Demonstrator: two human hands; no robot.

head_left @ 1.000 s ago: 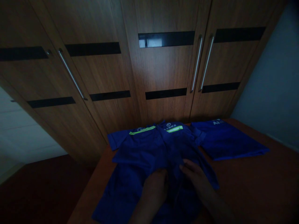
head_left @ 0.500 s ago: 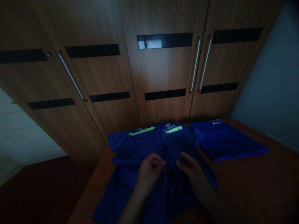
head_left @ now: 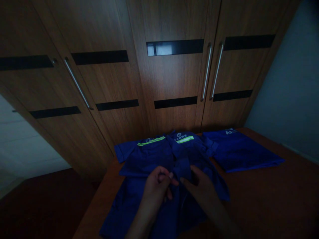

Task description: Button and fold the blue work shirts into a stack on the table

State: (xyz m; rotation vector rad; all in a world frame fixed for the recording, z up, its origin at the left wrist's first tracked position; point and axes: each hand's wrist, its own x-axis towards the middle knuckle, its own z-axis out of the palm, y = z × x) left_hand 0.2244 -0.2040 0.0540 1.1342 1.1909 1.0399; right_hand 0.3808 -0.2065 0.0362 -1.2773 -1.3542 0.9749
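A dark blue work jacket with yellow-green reflective strips lies spread at the back of the table. In front of it, partly over it, is another dark blue garment, which looks like work trousers. My right hand pinches a raised flap of this garment, apparently the waistband, between thumb and fingers. Just left of it, my left hand is closed, with thumb and fingertips together at the garment's opening. What sits between those fingertips is too dark to make out.
A folded bright blue piece of cloth with white lettering lies to the right on the brown table. Behind the table stands a wooden wardrobe with long metal handles. A pale wall rises at the right.
Both hands have shifted slightly left and down. The flap in my right hand has moved left, nearer my left fingertips. The jacket and the folded cloth lie as before.
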